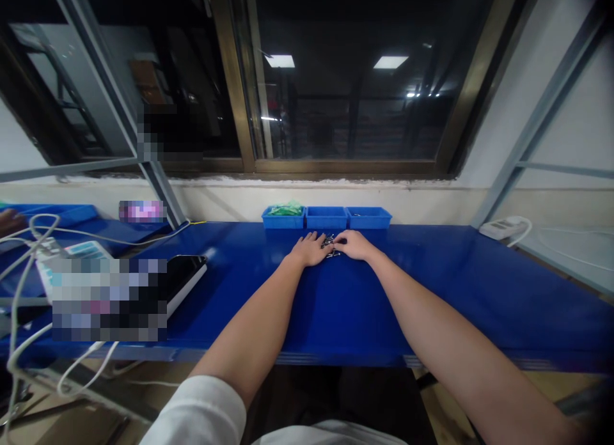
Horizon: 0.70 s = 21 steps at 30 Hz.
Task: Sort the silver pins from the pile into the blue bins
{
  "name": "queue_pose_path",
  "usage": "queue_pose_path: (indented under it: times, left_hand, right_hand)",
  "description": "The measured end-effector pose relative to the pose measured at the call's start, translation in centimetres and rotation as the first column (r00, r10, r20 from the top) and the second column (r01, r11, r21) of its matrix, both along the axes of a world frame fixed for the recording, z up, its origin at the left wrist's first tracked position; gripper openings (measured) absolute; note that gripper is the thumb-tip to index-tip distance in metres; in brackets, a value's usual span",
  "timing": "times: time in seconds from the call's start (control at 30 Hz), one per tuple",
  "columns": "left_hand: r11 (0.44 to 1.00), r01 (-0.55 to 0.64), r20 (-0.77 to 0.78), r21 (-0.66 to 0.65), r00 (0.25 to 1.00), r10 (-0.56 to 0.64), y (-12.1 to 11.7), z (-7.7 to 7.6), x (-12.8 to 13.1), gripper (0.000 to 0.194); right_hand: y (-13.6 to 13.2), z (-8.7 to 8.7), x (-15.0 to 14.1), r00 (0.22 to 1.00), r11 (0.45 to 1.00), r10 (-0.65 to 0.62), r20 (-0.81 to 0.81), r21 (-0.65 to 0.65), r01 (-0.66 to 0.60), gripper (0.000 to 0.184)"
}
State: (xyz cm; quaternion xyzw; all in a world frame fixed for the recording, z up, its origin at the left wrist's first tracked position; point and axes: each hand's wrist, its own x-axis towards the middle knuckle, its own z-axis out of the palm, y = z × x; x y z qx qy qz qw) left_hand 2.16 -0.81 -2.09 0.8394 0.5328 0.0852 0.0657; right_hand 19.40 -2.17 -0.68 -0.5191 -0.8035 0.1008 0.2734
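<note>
On the blue table a small heap of thin, shiny metal pieces [332,245], which look like screws or pins, lies between my two hands. My left hand [309,249] rests flat at the left side of the heap, fingers stretched out and thumb side against the pieces. From the right, my right hand [355,245] reaches in with thumb and forefinger brought together at the heap's edge. Whatever sits between those fingertips is too small to make out. Just behind the hands stand three blue bins: a left bin [283,221] with green plastic, a middle bin [327,218] and a right bin [369,218].
A dark-screened phone [187,264] lies at the left beside a pixelated area. White cables [19,317] loop over the table's left end. A white power strip [503,227] sits at the back right. Another person's hand [10,221] shows at the far left edge.
</note>
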Motion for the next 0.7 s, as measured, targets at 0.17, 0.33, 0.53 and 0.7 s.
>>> queue_pose_path:
  times: [0.17,0.33,0.53,0.7]
  left_hand:
    - [1.000,0.004,-0.010,-0.001,1.000,-0.004,-0.13,0.09,0.11,0.077]
    - [1.000,0.006,-0.003,0.001,1.000,-0.006,-0.14,0.08,0.12,0.077]
    - [0.998,0.003,0.065,0.059,0.998,-0.007,-0.11,0.03,-0.04,0.073]
    - [0.933,0.110,0.182,0.342,0.967,-0.180,-0.20,0.74,0.22,0.048]
  right_hand:
    - [0.05,-0.15,0.25,0.999,0.999,0.005,-0.034,-0.040,-0.006,0.014]
    - [0.51,-0.78,0.16,0.996,0.998,-0.039,-0.074,-0.056,0.034,0.012]
    - [0.53,-0.73,0.06,0.995,0.997,-0.048,-0.093,0.061,0.054,0.016]
    - [0.06,0.06,-0.07,0.994,0.986,-0.061,-0.095,0.149,0.074,0.023]
